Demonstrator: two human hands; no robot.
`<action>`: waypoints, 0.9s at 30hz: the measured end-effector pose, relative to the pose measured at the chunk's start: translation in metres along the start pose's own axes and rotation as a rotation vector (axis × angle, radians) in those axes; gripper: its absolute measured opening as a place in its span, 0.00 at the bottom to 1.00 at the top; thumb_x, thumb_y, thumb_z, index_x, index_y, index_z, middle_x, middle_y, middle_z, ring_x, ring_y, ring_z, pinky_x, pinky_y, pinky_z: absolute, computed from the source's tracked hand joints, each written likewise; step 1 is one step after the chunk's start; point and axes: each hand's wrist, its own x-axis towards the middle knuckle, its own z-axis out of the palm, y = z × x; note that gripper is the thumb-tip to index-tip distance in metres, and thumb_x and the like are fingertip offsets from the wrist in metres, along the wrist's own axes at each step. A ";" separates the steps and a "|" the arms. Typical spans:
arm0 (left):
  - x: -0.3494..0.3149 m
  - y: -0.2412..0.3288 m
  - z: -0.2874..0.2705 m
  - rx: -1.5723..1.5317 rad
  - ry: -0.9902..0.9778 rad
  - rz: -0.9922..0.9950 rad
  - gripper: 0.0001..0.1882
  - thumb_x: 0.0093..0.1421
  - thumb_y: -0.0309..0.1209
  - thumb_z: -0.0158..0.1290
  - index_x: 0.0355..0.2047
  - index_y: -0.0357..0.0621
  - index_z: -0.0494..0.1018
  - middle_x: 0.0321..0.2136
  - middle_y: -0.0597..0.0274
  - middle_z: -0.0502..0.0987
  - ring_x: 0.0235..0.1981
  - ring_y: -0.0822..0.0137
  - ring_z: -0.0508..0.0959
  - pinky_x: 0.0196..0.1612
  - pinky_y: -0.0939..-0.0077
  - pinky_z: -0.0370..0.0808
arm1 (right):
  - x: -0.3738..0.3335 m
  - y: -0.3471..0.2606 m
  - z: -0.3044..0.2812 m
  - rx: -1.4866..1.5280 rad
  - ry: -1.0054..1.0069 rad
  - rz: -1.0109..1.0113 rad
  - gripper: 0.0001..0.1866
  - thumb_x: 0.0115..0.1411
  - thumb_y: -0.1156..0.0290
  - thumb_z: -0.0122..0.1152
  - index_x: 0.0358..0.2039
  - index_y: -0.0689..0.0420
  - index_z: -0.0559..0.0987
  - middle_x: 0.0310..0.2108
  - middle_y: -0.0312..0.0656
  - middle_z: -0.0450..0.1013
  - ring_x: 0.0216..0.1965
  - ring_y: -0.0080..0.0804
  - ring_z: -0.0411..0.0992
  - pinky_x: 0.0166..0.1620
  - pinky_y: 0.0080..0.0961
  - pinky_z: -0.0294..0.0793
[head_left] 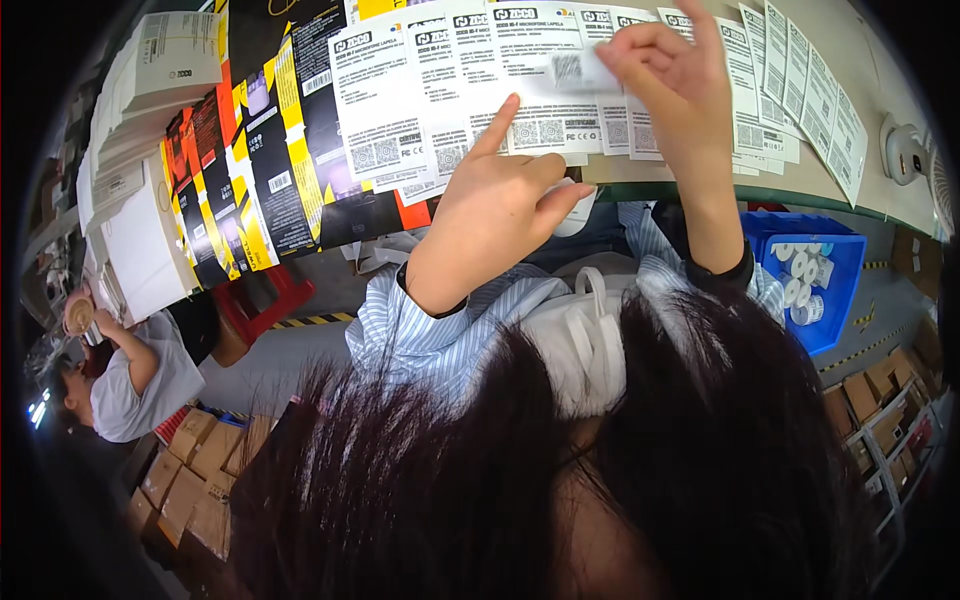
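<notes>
So the small coded label [567,68] is over the printed leaflets [450,95], pinched by one edge between the right hand's [685,90] thumb and finger. Can't tell if it's touching paper, it's a bit blurry. The left hand [500,205] grips nothing: index stretched out onto a leaflet, other fingers loosely bent. My read is it's the label-sticking step, and the next move calls for squaring it up and pressing flat without creasing. Black-and-yellow printed cartons [290,150] lie left, and a blue bin [846,270] of white rolls [797,265] sits lower right.
</notes>
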 end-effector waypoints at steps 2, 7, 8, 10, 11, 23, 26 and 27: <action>0.000 -0.002 0.001 -0.004 -0.003 -0.001 0.13 0.53 0.33 0.55 0.16 0.41 0.69 0.07 0.57 0.67 0.13 0.57 0.70 0.60 0.60 0.58 | 0.002 0.015 -0.009 0.448 -0.336 0.051 0.42 0.52 0.85 0.56 0.62 0.60 0.43 0.37 0.43 0.66 0.38 0.27 0.67 0.43 0.19 0.68; 0.000 -0.002 0.002 -0.086 0.096 0.021 0.12 0.52 0.33 0.55 0.16 0.41 0.69 0.08 0.57 0.68 0.14 0.57 0.71 0.60 0.59 0.58 | -0.013 0.001 0.043 0.600 -0.355 0.103 0.48 0.53 0.87 0.49 0.63 0.53 0.28 0.52 0.49 0.55 0.55 0.36 0.55 0.56 0.27 0.55; 0.004 -0.002 0.007 -0.102 0.093 0.039 0.12 0.51 0.32 0.55 0.17 0.41 0.69 0.08 0.57 0.69 0.14 0.57 0.71 0.60 0.59 0.58 | -0.014 0.014 0.043 0.558 -0.302 0.068 0.48 0.53 0.87 0.48 0.63 0.53 0.27 0.54 0.50 0.52 0.58 0.37 0.52 0.58 0.29 0.51; 0.003 -0.002 0.004 -0.094 0.093 0.037 0.11 0.51 0.32 0.56 0.17 0.41 0.70 0.09 0.57 0.69 0.14 0.57 0.71 0.60 0.59 0.58 | -0.014 0.013 0.045 0.535 -0.221 0.089 0.48 0.54 0.84 0.49 0.62 0.54 0.25 0.57 0.52 0.46 0.61 0.39 0.46 0.61 0.32 0.45; 0.004 -0.002 0.002 -0.060 0.051 0.025 0.11 0.51 0.32 0.56 0.17 0.40 0.70 0.09 0.57 0.69 0.14 0.57 0.71 0.60 0.59 0.58 | -0.011 0.016 0.042 0.537 -0.221 0.091 0.48 0.54 0.84 0.49 0.62 0.54 0.25 0.57 0.52 0.46 0.61 0.39 0.46 0.61 0.32 0.45; 0.001 0.001 -0.002 -0.034 -0.011 -0.032 0.12 0.52 0.33 0.55 0.16 0.41 0.69 0.08 0.58 0.69 0.14 0.58 0.71 0.60 0.60 0.57 | 0.002 -0.001 0.006 0.221 0.045 0.137 0.31 0.51 0.85 0.59 0.53 0.62 0.57 0.24 0.35 0.69 0.26 0.16 0.67 0.31 0.09 0.66; 0.003 0.001 0.000 -0.042 -0.013 -0.023 0.13 0.52 0.33 0.55 0.16 0.41 0.69 0.08 0.58 0.69 0.14 0.58 0.71 0.60 0.60 0.57 | 0.004 0.004 0.001 0.127 0.003 0.211 0.30 0.51 0.85 0.59 0.53 0.62 0.58 0.24 0.34 0.69 0.23 0.15 0.67 0.28 0.08 0.65; 0.002 0.001 -0.001 -0.042 -0.010 -0.025 0.12 0.52 0.33 0.55 0.16 0.41 0.69 0.08 0.58 0.69 0.14 0.58 0.71 0.60 0.60 0.57 | 0.003 0.004 0.005 0.118 0.028 0.195 0.29 0.51 0.85 0.59 0.52 0.62 0.58 0.23 0.34 0.68 0.22 0.15 0.66 0.27 0.08 0.64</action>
